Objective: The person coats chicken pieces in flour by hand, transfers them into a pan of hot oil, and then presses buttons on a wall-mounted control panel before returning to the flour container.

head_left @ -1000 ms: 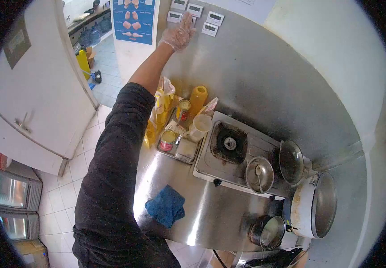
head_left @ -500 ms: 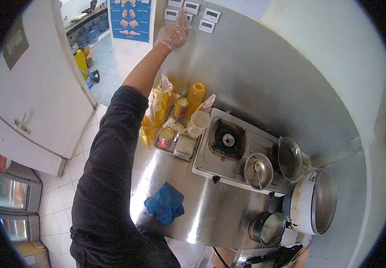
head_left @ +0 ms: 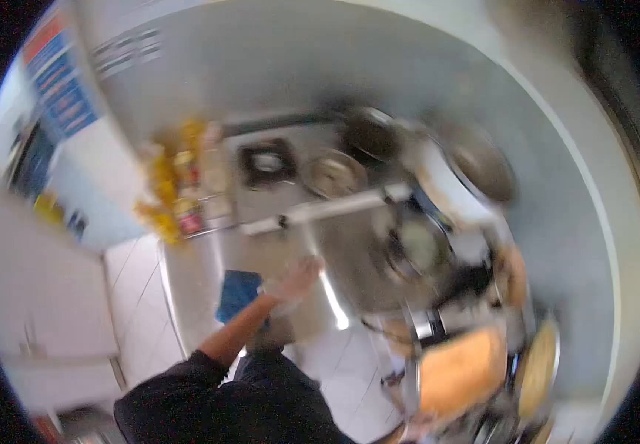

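My left hand (head_left: pixel 295 281), in a clear plastic glove, hangs over the steel counter (head_left: pixel 194 285). Its fingers look stretched out, though blurred, and no object shows in them. Just to its left lies a folded blue cloth (head_left: pixel 237 294). At the bottom edge my right hand (head_left: pixel 420 427) shows only in part, close to the near side of a rectangular tray with orange contents (head_left: pixel 462 370). Blur hides its fingers and whether it grips anything.
Behind the counter stands a gas stove (head_left: pixel 268 196) with a metal bowl (head_left: pixel 334 174) on it. Yellow bags (head_left: pixel 161 192) and cans are at the left. A large pot (head_left: pixel 457 185) and a small pan (head_left: pixel 417 248) stand right. Wall timers (head_left: pixel 127 50) hang upper left.
My left hand has come down from the wall timers to above the counter. The view has swung right, bringing the orange tray and my right hand into sight.
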Demonstrator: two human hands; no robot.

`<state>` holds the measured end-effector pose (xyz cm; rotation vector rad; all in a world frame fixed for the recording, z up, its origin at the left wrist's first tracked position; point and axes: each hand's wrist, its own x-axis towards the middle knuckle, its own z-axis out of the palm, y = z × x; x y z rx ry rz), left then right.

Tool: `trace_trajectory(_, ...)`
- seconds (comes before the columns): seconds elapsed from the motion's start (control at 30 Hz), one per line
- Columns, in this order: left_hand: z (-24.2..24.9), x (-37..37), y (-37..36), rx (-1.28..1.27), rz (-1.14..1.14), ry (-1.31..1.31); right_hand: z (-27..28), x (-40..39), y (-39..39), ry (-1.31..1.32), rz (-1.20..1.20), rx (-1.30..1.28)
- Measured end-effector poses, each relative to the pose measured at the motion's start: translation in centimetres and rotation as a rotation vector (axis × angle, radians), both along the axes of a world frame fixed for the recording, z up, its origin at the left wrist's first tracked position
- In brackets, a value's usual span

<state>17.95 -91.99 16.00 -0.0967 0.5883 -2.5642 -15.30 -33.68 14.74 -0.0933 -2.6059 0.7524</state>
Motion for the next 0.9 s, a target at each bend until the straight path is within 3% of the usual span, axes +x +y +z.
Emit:
trace_trajectory(0.03, 4.2, -3.1, 5.6, -0.473, -0.083, -0.314, -5.5, -1.3, 5.8, 0.057, 0.002, -0.069)
trace_trajectory(0.07, 8.8, -6.4, 11.2, -0.959, -0.191, -0.596, 2.7, 3.5, 0.3, -0.033, -0.070, -0.007)
trace_trajectory(0.1, 11.6, -9.1, 16.3, -1.318, -0.365, -0.685, 4.3, 4.1, 0.0, 0.201, 0.096, -0.048)
trace_trajectory(0.13, 12.9, -11.3, 21.2, -1.706, -0.518, -0.726, 6.3, 5.2, -0.3, 0.077, 0.173, -0.221)
trace_trajectory(0.2, 13.2, -15.0, 30.1, -1.522, -0.669, -0.585, 12.7, 7.1, -2.8, -0.130, 0.096, -0.850)
trace_trajectory(0.3, 15.7, -18.0, 41.0, -1.564, -0.525, -0.399, 17.0, 6.5, -0.8, -0.214, -0.014, -1.263)
trace_trajectory(0.37, 21.0, -19.5, 43.1, -2.310, 0.022, -0.326, 18.7, 5.6, -0.6, -0.334, -0.055, -1.473)
trace_trajectory(0.5, 22.1, -24.5, 48.5, -2.468, -0.071, -0.112, 22.5, 3.8, 1.9, -0.440, -0.017, -1.839)
trace_trajectory(0.57, 19.6, -27.2, 49.2, -2.614, -0.151, 0.032, 21.1, 2.5, 3.2, -0.485, 0.043, -1.775)
trace_trajectory(0.6, 18.5, -28.4, 49.7, -2.564, 0.071, 0.026, 19.7, 1.4, 4.1, -0.492, 0.058, -1.741)
trace_trajectory(0.67, 17.4, -30.1, 50.1, -2.375, -0.014, -0.021, 14.1, -0.9, 5.3, -0.599, 0.229, -1.585)
trace_trajectory(0.7, 17.5, -30.7, 49.8, -2.257, -0.324, -0.050, 11.9, -0.7, 4.5, -0.326, 0.354, -1.602)
trace_trajectory(0.73, 18.6, -31.1, 49.3, -2.471, 0.125, 0.207, 9.7, -0.5, 3.8, -0.053, 0.491, -1.614)
trace_trajectory(0.77, 18.7, -30.2, 49.6, -2.288, -0.240, -0.118, 8.4, -3.2, 3.6, -0.200, 0.459, -1.106)
trace_trajectory(0.8, 19.0, -30.8, 49.6, -2.432, -0.001, -0.092, 7.1, -5.7, 3.4, -0.290, 0.432, -0.586)
trace_trajectory(0.83, 19.2, -31.1, 49.4, -2.552, 0.265, -0.097, 10.3, -6.0, 1.6, -0.334, 0.244, -0.364)
trace_trajectory(0.87, 20.0, -31.0, 49.0, -2.544, 0.168, -0.231, 10.1, -6.3, 0.2, -0.251, 0.226, -0.340)
trace_trajectory(0.9, 19.8, -31.6, 49.1, -2.665, 0.255, -0.232, 10.0, -6.3, -0.3, -0.175, 0.231, -0.314)
